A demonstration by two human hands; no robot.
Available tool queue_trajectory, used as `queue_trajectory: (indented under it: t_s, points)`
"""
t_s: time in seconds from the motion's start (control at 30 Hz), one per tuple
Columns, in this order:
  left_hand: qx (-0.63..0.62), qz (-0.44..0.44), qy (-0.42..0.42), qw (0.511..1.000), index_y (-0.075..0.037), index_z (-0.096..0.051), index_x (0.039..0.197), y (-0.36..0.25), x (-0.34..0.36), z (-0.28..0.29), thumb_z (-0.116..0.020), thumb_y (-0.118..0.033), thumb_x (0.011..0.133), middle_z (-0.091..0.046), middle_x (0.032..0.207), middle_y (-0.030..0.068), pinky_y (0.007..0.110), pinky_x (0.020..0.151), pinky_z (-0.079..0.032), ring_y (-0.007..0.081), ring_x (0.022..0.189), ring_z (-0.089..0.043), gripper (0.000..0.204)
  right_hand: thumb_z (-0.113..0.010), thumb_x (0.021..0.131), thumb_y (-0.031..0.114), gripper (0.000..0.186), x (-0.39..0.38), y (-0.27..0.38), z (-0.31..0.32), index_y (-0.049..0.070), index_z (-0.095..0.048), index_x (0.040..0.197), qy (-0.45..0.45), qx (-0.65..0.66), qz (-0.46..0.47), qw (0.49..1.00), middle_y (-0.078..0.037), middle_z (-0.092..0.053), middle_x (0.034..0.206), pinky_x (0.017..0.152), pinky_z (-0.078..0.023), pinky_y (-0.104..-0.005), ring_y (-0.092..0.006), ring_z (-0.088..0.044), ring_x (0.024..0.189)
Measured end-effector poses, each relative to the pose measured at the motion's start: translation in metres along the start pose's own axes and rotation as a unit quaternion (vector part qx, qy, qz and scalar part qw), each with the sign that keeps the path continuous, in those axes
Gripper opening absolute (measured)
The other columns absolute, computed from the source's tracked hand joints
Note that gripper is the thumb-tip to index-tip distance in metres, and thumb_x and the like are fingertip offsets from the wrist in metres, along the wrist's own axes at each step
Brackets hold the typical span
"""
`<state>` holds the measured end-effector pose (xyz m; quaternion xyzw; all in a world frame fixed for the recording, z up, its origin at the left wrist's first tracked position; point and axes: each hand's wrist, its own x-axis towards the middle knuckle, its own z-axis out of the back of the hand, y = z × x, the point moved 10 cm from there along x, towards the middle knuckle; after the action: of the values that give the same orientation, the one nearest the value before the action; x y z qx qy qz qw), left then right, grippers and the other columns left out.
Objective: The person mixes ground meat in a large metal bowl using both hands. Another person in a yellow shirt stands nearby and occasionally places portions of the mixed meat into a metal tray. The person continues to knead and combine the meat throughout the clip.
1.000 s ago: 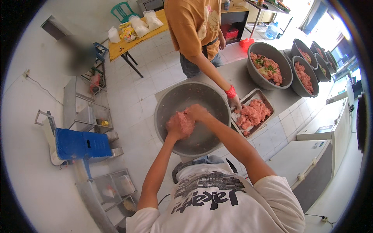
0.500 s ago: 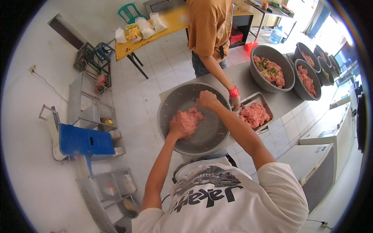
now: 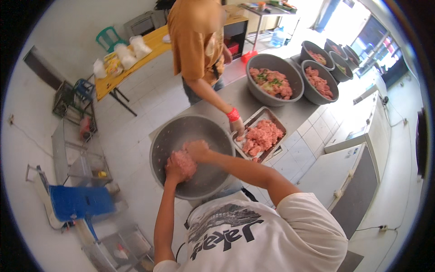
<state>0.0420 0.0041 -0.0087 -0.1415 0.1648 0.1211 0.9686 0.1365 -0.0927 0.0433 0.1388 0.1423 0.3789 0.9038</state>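
A large grey basin (image 3: 213, 129) stands in front of me on the metal table, with scraps of meat stuck to its inner wall. Inside it, my left hand (image 3: 172, 171) cups a pink lump of minced meat (image 3: 184, 164) from the left. My right hand (image 3: 198, 150) is closed against the upper right side of that same lump; its fingertips are partly hidden. Right of the basin lies a metal tray (image 3: 277, 151) with more minced meat (image 3: 263, 136). A co-worker's gloved hand (image 3: 237, 127) with a red wristband reaches to the tray's left edge.
Several grey basins of minced meat line the metal table (image 3: 235, 97) to the right, the nearest basin (image 3: 294, 93) topped with chopped greens. The co-worker (image 3: 195, 50) stands across the table. White chest freezers (image 3: 326, 177) are at right, a yellow table (image 3: 106, 86) at far left.
My right hand has come down and left from above the basin's far side onto the meat lump. The whole view has shifted, placing things further left. The co-worker's hand remains by the tray.
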Motion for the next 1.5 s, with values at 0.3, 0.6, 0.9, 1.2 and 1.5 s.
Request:
queue_trajectory:
  t_s: [0.3,0.6,0.9,1.2,1.5]
  points:
    - [-0.105,0.016,-0.012,0.994,0.0,-0.008,0.158,0.026,-0.021,0.008,-0.082,-0.048,0.075,-0.026,0.159,0.0266,0.051,0.119,-0.03,0.0462,0.145,-0.029,0.121,-0.058,0.093,0.039,0.035,-0.025,-0.017,0.037,0.009,-0.076,0.09,-0.053,0.114,-0.108,0.986,-0.021,-0.073,0.092,0.079,-0.056,-0.0544,-0.0415,-0.072,0.088]
    - [-0.126,-0.019,-0.132,0.983,-0.002,-0.027,0.143,0.063,-0.005,-0.01,-0.075,-0.05,0.078,-0.044,0.139,0.026,0.053,0.107,-0.039,0.0453,0.127,-0.048,0.094,-0.048,0.1,0.048,0.045,-0.045,0.0,-0.028,0.013,-0.076,0.1,-0.075,0.166,-0.115,0.976,-0.022,-0.071,0.094,0.082,-0.054,-0.0569,-0.0454,-0.068,0.09]
    - [-0.17,-0.004,-0.112,0.979,0.002,-0.022,0.153,0.055,-0.016,-0.002,-0.084,-0.057,0.067,-0.046,0.141,0.0329,0.053,0.108,-0.04,0.049,0.129,-0.049,0.122,-0.051,0.098,0.046,0.042,-0.054,0.009,-0.027,0.013,-0.075,0.106,-0.056,0.192,-0.088,0.976,-0.023,-0.071,0.092,0.082,-0.054,-0.0559,-0.0466,-0.068,0.086]
    - [-0.103,-0.027,-0.139,0.985,0.001,-0.025,0.152,0.054,-0.022,0.013,-0.085,-0.048,0.069,-0.052,0.135,0.0299,0.052,0.106,-0.042,0.0475,0.125,-0.052,0.115,-0.058,0.092,0.036,0.03,-0.046,0.016,-0.026,0.013,-0.074,0.104,-0.017,0.175,-0.093,0.98,-0.022,-0.072,0.092,0.08,-0.056,-0.0562,-0.0456,-0.069,0.087]
    - [-0.125,0.006,-0.072,0.99,-0.003,-0.013,0.157,0.055,-0.019,0.008,-0.09,-0.044,0.066,-0.041,0.146,0.0308,0.053,0.109,-0.043,0.0481,0.131,-0.049,0.126,-0.057,0.096,0.045,0.043,-0.042,0.009,0.0,0.007,-0.077,0.097,-0.106,0.229,-0.107,0.962,-0.025,-0.069,0.089,0.081,-0.054,-0.0542,-0.047,-0.066,0.087]
